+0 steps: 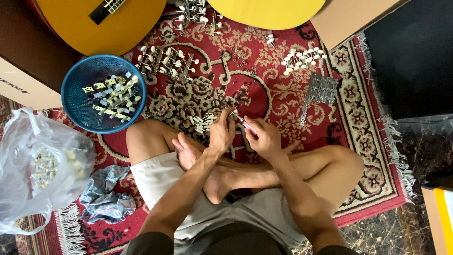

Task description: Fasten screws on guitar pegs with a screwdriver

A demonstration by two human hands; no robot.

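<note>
I sit cross-legged on a red patterned rug (283, 94). My left hand (222, 132) pinches a small metal tuning-machine part at its fingertips, just above my shins. My right hand (264, 138) grips a red-handled screwdriver (246, 125), its tip pointing up-left at the part held by the left hand. A small pile of tuning machines (203, 123) lies on the rug just left of my left hand.
A blue plastic basket (78, 101) with tuner strips stands at left. Rows of tuners (167, 59) and more white-knobbed tuners (304, 57) lie on the rug, plus metal plates (321, 89). Two guitar bodies (101, 26) lie at the top. A clear plastic bag (42, 170) and a grey rag (106, 196) lie at left.
</note>
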